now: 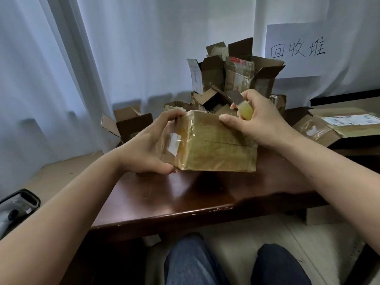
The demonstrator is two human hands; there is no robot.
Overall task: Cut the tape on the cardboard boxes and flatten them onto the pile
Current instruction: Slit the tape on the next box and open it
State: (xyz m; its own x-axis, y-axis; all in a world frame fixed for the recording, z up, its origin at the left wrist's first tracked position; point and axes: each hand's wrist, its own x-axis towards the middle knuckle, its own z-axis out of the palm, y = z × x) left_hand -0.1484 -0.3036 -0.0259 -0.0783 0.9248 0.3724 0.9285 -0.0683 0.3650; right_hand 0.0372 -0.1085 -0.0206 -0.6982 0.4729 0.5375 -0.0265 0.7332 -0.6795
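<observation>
A small cardboard box [213, 145] wrapped in glossy yellowish tape rests on the dark wooden table [185, 196], tilted toward me. My left hand [148, 145] grips its left end, thumb underneath and fingers over the top corner. My right hand [259, 118] holds a yellow-handled utility knife [242, 108] with the blade pointing up and away, while its thumb presses on the box's top right edge. A slit runs along the box's front face. Behind stands the pile of opened cardboard boxes [236, 75].
A taped box with a shipping label [337, 124] lies at the right. An opened box [131, 124] sits at the left rear. A paper sign with handwriting [298, 50] hangs on the curtain. A dark device [18, 204] lies at the lower left. My knees are under the table's edge.
</observation>
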